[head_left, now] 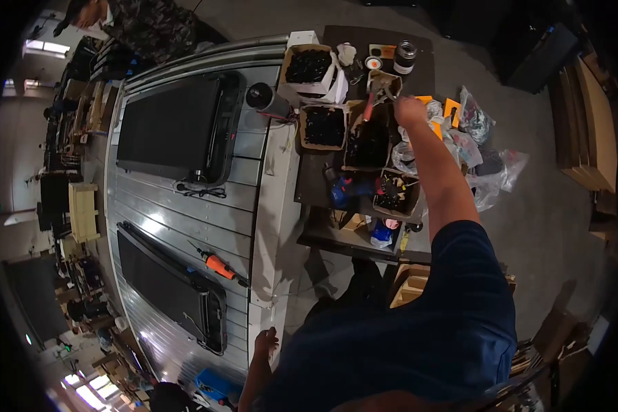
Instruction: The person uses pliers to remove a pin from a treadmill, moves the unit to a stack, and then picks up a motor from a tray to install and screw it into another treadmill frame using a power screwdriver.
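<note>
My right hand reaches over the parts table, fingers curled in beside a small open box; what they hold, if anything, is hidden. A red-handled tool leans out near that box. Below it stands a larger carton with dark contents. Close to my right wrist lie orange-and-white packets and clear plastic bags. My left hand hangs by the pale edge of the roller line, fingers loosely apart with nothing visible in them.
Two dark framed panels rest on the metal rollers, with an orange power screwdriver between them. A dark bottle, small-parts boxes and a glass jar stand nearby. Another person is at the far end.
</note>
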`<state>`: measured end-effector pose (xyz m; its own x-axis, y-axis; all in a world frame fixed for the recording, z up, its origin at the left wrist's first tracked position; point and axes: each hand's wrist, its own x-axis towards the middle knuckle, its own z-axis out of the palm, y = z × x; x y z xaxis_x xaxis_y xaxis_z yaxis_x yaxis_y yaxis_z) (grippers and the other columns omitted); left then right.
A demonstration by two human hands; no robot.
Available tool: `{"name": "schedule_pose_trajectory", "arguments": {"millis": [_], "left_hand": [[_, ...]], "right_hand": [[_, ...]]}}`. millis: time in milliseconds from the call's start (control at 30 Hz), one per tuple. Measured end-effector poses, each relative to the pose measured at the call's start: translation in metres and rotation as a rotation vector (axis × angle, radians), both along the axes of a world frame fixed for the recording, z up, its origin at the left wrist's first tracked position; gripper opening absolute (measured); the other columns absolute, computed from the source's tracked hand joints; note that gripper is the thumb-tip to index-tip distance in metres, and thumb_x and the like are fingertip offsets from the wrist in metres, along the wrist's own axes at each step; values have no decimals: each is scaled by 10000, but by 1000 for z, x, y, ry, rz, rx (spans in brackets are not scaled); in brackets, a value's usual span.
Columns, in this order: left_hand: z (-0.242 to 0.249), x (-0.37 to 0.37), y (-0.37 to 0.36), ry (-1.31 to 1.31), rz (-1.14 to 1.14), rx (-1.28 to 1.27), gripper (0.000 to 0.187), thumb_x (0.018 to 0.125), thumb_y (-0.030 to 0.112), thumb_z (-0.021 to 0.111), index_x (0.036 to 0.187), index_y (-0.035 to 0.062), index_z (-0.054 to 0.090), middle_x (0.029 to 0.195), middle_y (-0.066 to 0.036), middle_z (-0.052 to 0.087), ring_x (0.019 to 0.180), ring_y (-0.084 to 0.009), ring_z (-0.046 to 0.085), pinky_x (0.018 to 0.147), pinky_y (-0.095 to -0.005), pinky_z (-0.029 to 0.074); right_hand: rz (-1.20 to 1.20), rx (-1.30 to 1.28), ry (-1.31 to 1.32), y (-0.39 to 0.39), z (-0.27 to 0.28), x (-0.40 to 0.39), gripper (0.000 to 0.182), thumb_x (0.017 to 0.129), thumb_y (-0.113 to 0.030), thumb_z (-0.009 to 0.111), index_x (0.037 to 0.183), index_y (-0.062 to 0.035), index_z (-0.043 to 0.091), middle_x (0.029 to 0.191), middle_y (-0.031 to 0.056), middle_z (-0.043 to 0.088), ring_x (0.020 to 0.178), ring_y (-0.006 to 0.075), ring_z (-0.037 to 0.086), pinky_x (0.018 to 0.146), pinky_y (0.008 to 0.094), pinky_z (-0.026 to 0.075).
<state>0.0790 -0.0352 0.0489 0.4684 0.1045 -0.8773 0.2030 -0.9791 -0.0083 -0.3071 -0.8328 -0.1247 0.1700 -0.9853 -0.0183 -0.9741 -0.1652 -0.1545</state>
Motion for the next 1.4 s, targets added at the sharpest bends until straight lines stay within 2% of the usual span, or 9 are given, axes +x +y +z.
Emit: {"name": "schedule_pose_trajectory", "arguments": {"millis": [167,367,467,600,700,767,1067,1200,1400], "left_hand": [[-34,-8,-5,77,11,-243,467,1018,426,665,1180,-12,670,914,-94,693,770,-197,652,698,-361,540],[-7,-26,-75,59,-202,-323,524,1015,434,658,1288,-13,671,984,-127,742,829,-203,696,774,-364,562],[14,-35,-74,51,-130,-329,518,1016,437,654,1289,-3,674,980,-132,739,836,-203,700,777,-367,561],[0,-37,-3,36,28,-205,539,987,468,671,1260,3,695,961,-105,752,824,-196,717,771,-364,563],[-8,-40,61,-63,-53,-110,578,956,514,662,1202,-5,724,954,-135,775,869,-252,752,824,-389,578],[-7,-53,87,-72,-13,-22,584,944,545,643,1181,22,750,989,-167,790,923,-305,768,869,-423,583],[-7,-75,62,-88,-90,-109,588,950,547,640,1224,37,742,1120,-216,778,1037,-398,747,950,-457,566],[10,-58,15,-37,86,-263,523,972,474,685,1219,15,726,997,-150,773,896,-241,741,827,-397,578],[-18,-38,20,4,78,-293,444,992,383,678,1161,-27,714,874,-101,728,784,-187,694,722,-347,557]], "right_hand": [[55,-280,-42,46,55,15,195,949,-214,624,1069,-85,706,1122,169,705,1071,418,679,864,535,579],[479,432,-140,116,26,54,188,926,-179,632,1037,-39,690,999,224,714,1033,431,687,876,540,553],[424,290,-175,128,-15,70,195,918,-178,635,1038,-36,692,1084,235,708,1078,446,673,908,548,549],[362,276,-113,86,-101,83,389,937,-129,570,1316,-48,607,1236,292,662,1140,489,662,970,552,564],[398,565,-143,67,-115,108,650,948,-327,683,1517,-76,493,1465,274,559,1317,499,534,1073,599,507],[530,139,-187,79,-131,109,427,924,-237,696,1278,-4,643,1221,296,708,1128,546,650,944,600,552],[555,435,-246,72,-100,113,360,959,-147,570,1272,5,664,1182,299,723,1090,506,679,905,591,561],[440,230,-43,84,-104,105,220,923,-135,614,1024,20,733,1058,289,743,1009,479,722,888,551,591],[195,257,-133,95,-58,117,299,966,-177,572,1184,-58,738,1123,251,743,1093,453,697,968,540,551]]}}
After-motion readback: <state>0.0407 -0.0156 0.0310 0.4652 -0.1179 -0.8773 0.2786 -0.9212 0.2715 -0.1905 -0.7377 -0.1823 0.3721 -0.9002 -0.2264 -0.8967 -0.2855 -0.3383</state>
